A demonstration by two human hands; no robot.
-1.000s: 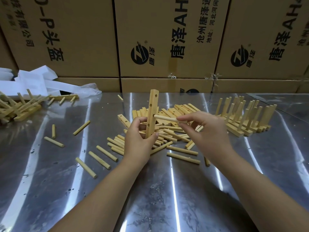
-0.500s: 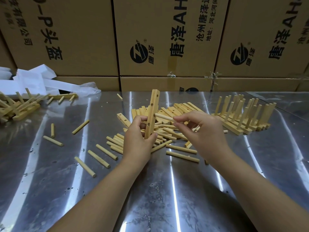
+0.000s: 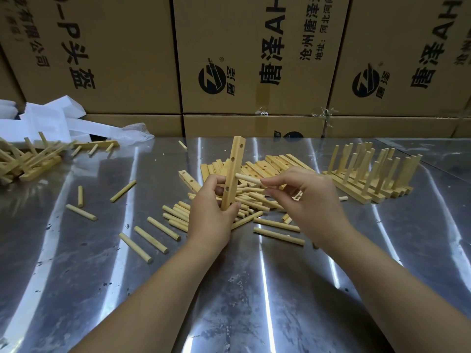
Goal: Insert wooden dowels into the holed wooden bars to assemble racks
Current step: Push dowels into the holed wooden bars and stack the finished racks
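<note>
Left hand (image 3: 212,217) grips upright holed bar (image 3: 233,171); right hand (image 3: 309,200) pinches dowel (image 3: 248,178) at its side.

Bar: pale square-edged wood, round drilled holes down one face, standing slightly tilted above the shiny scratched steel table (image 3: 76,289). Dowel: smooth round stick, tip touching the bar's right edge mid-height. Loose dowels (image 3: 155,239) and flat bars (image 3: 277,163) scattered behind; finished racks (image 3: 372,174) right, printed cardboard boxes (image 3: 254,54) at back.

I can read print in three places, all of it turned sideways. The left carton (image 3: 109,42) carries "-P头盔" and "有限公司". The middle carton (image 3: 244,19) has a round logo, "唐泽", "AH", "沧州唐泽" and "地址:河北河间" — the right carton (image 3: 397,29) repeats the logo, "唐泽" and "AH".
</note>
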